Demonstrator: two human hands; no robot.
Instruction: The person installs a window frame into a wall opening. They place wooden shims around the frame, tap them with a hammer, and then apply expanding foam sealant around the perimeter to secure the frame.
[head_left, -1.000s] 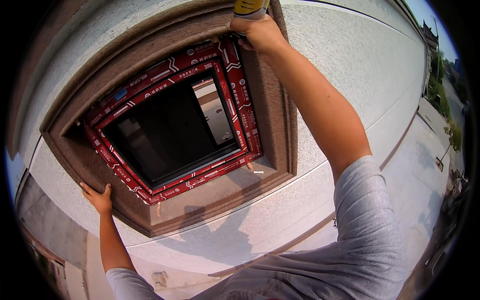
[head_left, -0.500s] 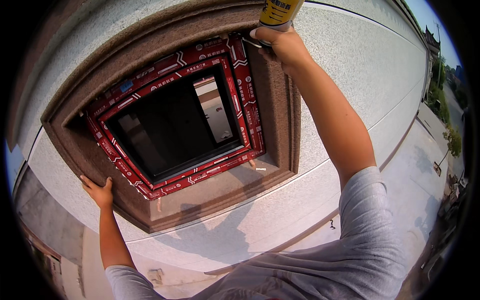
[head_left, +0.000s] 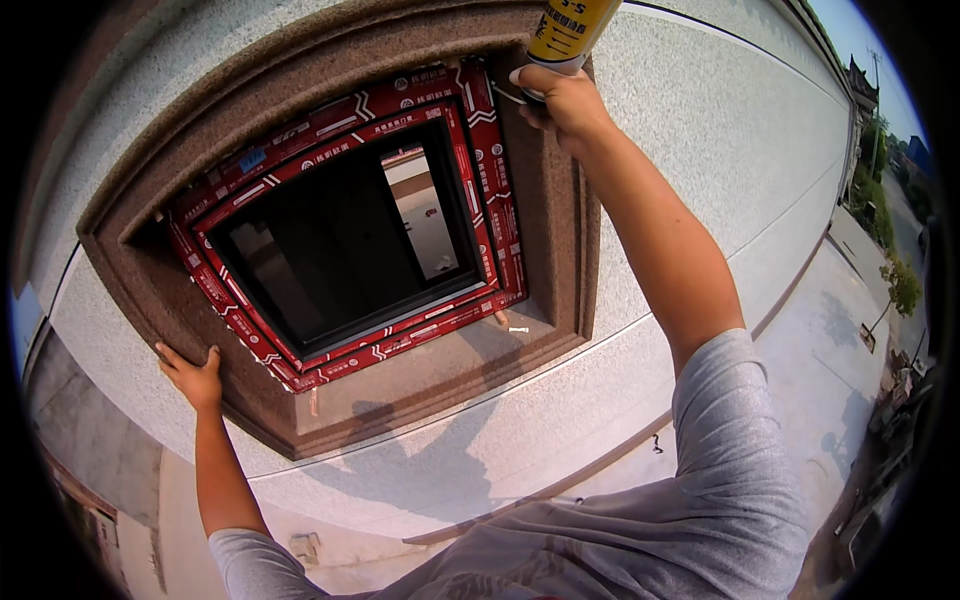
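In my right hand (head_left: 566, 105) is an upside-down yellow and silver spray can (head_left: 572, 32), most likely foam, gripped at its nozzle end. A thin pale tube (head_left: 507, 92) runs left from my fingers toward the upper right corner of the window frame (head_left: 505, 180), which is wrapped in red printed film. Whether its tip touches the gap there is too small to tell. My left hand (head_left: 196, 378), fingers spread, rests against the lower left edge of the brown stone surround (head_left: 150, 290) and holds nothing.
Dark glass (head_left: 330, 250) fills the window. Small scraps (head_left: 518, 329) lie on the stone sill (head_left: 400, 385). Pale textured wall (head_left: 690, 150) surrounds the opening, with paved ground (head_left: 790, 400) below and a small tree (head_left: 900, 285) at the far right.
The can and my right hand have shifted slightly down and right relative to the window frame. My left hand stays on the stone; the whole view has moved a little.
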